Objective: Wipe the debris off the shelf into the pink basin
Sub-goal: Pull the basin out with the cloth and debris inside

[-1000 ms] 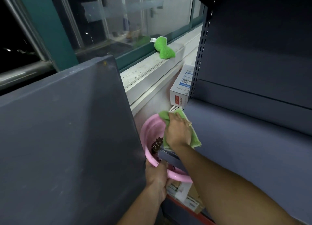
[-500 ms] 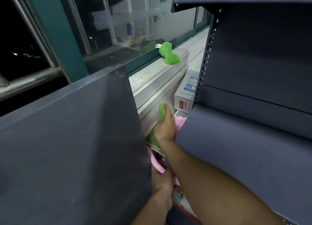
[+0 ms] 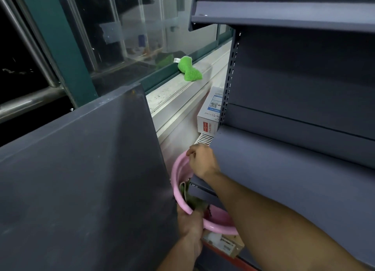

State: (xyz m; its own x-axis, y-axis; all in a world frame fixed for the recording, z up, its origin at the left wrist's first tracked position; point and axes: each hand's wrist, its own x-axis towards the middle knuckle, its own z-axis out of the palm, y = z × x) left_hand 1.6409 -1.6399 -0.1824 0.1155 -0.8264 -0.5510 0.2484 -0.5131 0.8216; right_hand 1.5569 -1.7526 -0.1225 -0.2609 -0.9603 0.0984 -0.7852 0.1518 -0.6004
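Observation:
The pink basin [image 3: 178, 175] hangs below the left end of the grey shelf [image 3: 284, 179], partly tucked under the shelf's front lip. My left hand [image 3: 190, 224] grips its near rim from below. A green cloth [image 3: 189, 197] lies crumpled inside the basin, against the near wall. My right hand [image 3: 203, 162] hovers over the basin's far side at the shelf's left corner, fingers curled, with nothing visible in it. Any debris in the basin is mostly hidden by the cloth and the shelf lip.
A tall grey panel [image 3: 81, 179] stands close on the left of the basin. A white carton [image 3: 210, 116] sits behind the shelf upright, a green plush toy [image 3: 189, 71] on the window sill. A cardboard box [image 3: 225, 244] lies below the basin. Another shelf [image 3: 284, 12] hangs overhead.
My right hand moved the green cloth off the shelf end and over the basin; the cloth now lies in the basin and the hand is without it. My left hand kept hold of the basin.

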